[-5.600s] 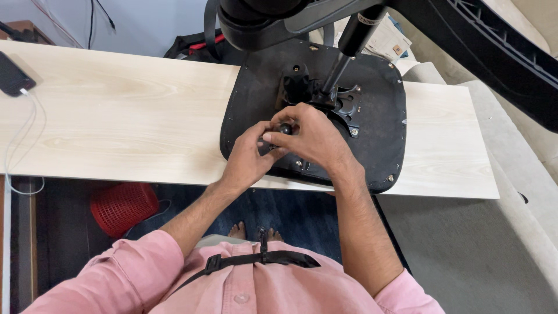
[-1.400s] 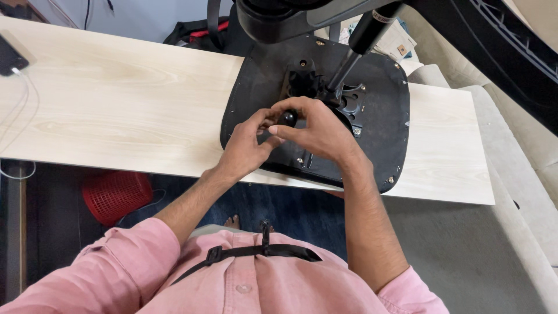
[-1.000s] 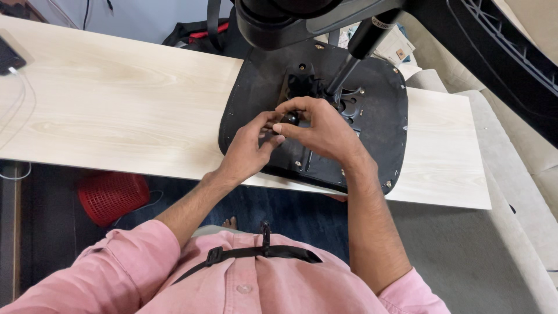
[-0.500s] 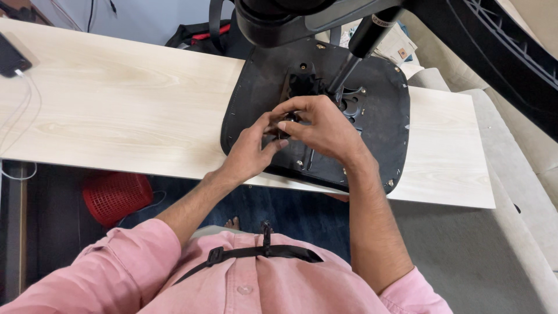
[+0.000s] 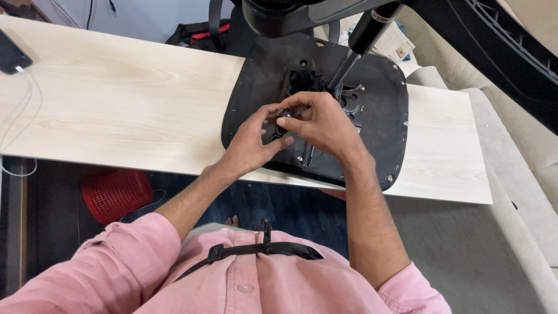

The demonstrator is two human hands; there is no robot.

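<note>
head view shows our left hand [image 5: 250, 142] and right hand [image 5: 322, 125] pinching closed on a small dark fitting, too small to identify, on the black plastic chair-seat underside [image 5: 383, 116] at frame centre, apparently mid-job.

Can't make out the small dark part [image 5: 283, 118] pinched between both hands, too tiny and mostly buried under fingertips. Right hand [image 5: 322, 125] covers the seat plate's middle [image 5: 372, 145], so the bracket under the grip stays hidden. Left hand [image 5: 251, 141] blocks the plate's edge beside it. Gas cylinder [image 5: 363, 40] above the grip gets chopped by the top edge. Phone [image 5: 10, 55] way off left, cut by the frame too.
</note>
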